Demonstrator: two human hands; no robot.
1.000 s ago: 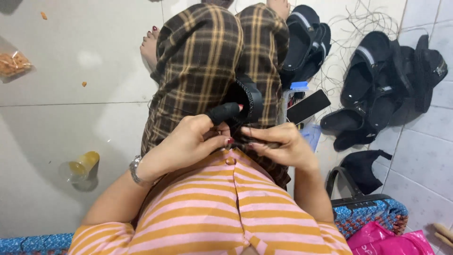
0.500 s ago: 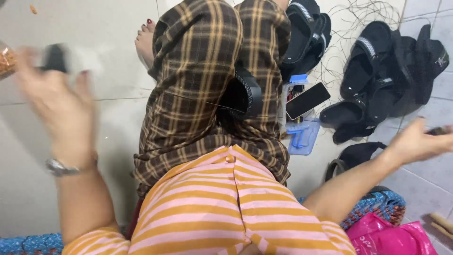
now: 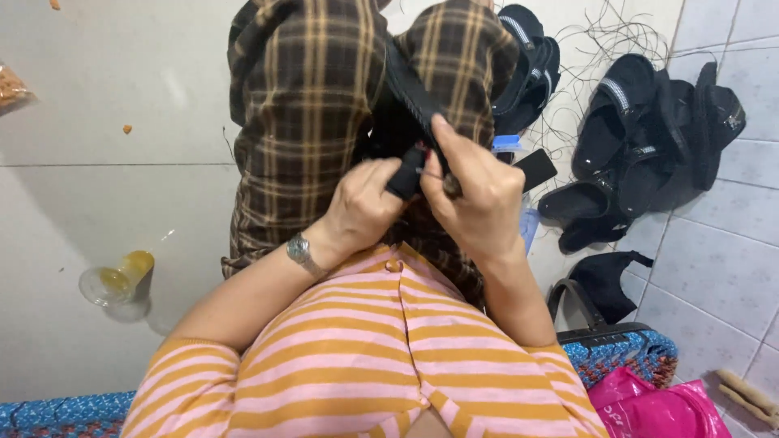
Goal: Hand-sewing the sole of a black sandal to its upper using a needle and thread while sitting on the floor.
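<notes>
Both hands closed over my lap: left hand (image 3: 365, 207) pinches the black strap end (image 3: 406, 178), right hand (image 3: 479, 199) grips the black sandal upper (image 3: 410, 89) where it runs up across my plaid trousers (image 3: 308, 105), something small and thin between its fingertips, can't tell what. Looks like mid-assembly, joining strap to upper; next move probably needs the left pinch held steady while the right works the joint. Outward: more black sandals (image 3: 641, 146) piled on the tile floor (image 3: 714, 268) to my right, plastic cup (image 3: 118, 280) tipped over to my left.
</notes>
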